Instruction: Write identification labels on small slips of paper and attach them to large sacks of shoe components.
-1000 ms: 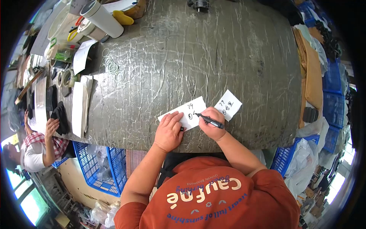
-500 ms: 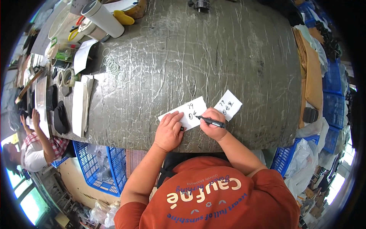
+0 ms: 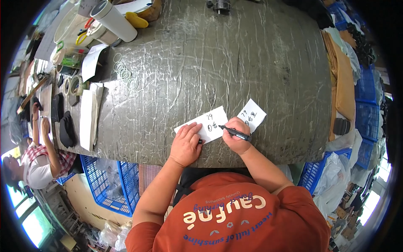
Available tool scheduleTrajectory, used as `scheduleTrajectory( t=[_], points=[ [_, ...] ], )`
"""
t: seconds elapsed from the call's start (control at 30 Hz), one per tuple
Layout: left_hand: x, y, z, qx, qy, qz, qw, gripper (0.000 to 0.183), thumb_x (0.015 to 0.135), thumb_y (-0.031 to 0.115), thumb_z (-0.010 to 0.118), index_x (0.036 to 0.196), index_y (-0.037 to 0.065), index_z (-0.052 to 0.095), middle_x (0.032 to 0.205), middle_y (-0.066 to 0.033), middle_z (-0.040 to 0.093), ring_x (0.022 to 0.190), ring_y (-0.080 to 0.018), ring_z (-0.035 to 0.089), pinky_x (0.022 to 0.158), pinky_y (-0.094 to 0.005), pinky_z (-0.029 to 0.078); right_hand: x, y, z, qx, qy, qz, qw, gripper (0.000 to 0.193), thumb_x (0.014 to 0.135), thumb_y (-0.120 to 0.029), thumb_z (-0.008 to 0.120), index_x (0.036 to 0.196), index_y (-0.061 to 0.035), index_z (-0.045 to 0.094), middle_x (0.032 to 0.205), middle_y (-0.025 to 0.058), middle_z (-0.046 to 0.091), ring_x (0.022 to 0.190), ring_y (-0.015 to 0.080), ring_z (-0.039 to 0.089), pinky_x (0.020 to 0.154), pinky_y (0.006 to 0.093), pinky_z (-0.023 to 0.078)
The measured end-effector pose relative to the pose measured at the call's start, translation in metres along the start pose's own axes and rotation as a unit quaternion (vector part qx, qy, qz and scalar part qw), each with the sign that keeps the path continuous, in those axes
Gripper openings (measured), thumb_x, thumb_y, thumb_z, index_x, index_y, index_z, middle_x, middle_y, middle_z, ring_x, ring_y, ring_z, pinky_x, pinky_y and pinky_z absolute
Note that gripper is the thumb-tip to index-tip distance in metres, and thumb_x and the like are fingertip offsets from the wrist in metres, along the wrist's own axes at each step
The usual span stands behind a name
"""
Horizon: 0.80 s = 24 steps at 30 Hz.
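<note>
A white paper slip (image 3: 216,114) with handwritten black marks lies near the table's front edge. My left hand (image 3: 187,145) presses its left part down, fingers bent together on the paper. A small black marker cap (image 3: 200,142) sticks out beside that hand's thumb; the grip on it is partly hidden. In my right hand (image 3: 237,136) is a black marker (image 3: 236,133), its tip over the slip just right of the freshest strokes. A second written slip (image 3: 254,112) lies to the right, partly covered by my right hand.
Pale rubber bands (image 3: 125,74) lie on the dark table (image 3: 201,63). A white tumbler (image 3: 115,21), tape rolls (image 3: 76,85) and a paper stack (image 3: 90,117) are at left. Brown cardboard (image 3: 342,75) lines the right edge. Another person (image 3: 40,164) works at far left.
My right hand has moved slightly right with the marker, and more strokes show on the slip. My left hand stays put. The other person's hands have shifted onto a dark item.
</note>
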<state>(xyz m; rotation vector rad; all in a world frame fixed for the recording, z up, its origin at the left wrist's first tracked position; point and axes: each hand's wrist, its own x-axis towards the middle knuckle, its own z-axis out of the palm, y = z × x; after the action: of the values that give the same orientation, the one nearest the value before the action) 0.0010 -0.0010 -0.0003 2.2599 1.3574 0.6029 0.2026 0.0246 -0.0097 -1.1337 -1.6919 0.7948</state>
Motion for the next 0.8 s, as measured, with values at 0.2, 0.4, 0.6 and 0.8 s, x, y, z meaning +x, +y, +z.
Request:
scheduleTrajectory(
  t=[0.2, 0.4, 0.6, 0.8],
  points=[
    [0.0001, 0.0005, 0.0000, 0.008, -0.007, 0.002, 1.000, 0.017, 0.066, 0.009, 0.064, 0.076, 0.004, 0.052, 0.112, -0.0104, 0.052, 0.109, -0.0286, 0.047, 0.092, -0.0430, 0.035, -0.0023, 0.0066, -0.0040, -0.015, 0.031, -0.011, 0.999, 0.020, 0.062, 0.004, 0.061, 0.077, -0.0026, 0.050, 0.068, 0.0122, 0.054, 0.056, 0.0243, 0.055, 0.050, 0.0301, 0.045],
    [0.0005, 0.0007, 0.0007, 0.004, -0.002, 0.000, 1.000, 0.018, 0.065, 0.009, 0.065, 0.076, 0.004, 0.051, 0.110, -0.0101, 0.053, 0.108, -0.0295, 0.047, 0.091, -0.0435, 0.036, 0.0018, 0.0032, -0.0023, -0.035, 0.033, -0.010, 0.999, 0.020, 0.063, 0.004, 0.062, 0.078, -0.0020, 0.051, 0.070, 0.0127, 0.055, 0.059, 0.0248, 0.057, 0.052, 0.0302, 0.046],
    [0.0013, 0.0015, 0.0003, 0.003, 0.001, 0.003, 1.000, 0.018, 0.065, 0.009, 0.065, 0.075, 0.004, 0.051, 0.110, -0.0103, 0.053, 0.108, -0.0298, 0.047, 0.091, -0.0434, 0.036, 0.0013, 0.0052, -0.0026, -0.019, 0.032, -0.014, 0.999, 0.020, 0.063, 0.004, 0.063, 0.078, -0.0020, 0.051, 0.070, 0.0126, 0.056, 0.059, 0.0247, 0.057, 0.051, 0.0302, 0.046],
    [0.0013, 0.0016, -0.0002, 0.005, 0.000, 0.000, 1.000, 0.018, 0.065, 0.009, 0.065, 0.075, 0.004, 0.051, 0.110, -0.0102, 0.054, 0.107, -0.0296, 0.048, 0.091, -0.0429, 0.036, 0.0036, 0.0033, -0.0038, -0.012, 0.015, -0.011, 1.000, 0.020, 0.063, 0.004, 0.063, 0.078, -0.0019, 0.051, 0.069, 0.0125, 0.056, 0.058, 0.0253, 0.057, 0.050, 0.0303, 0.046]
  ],
)
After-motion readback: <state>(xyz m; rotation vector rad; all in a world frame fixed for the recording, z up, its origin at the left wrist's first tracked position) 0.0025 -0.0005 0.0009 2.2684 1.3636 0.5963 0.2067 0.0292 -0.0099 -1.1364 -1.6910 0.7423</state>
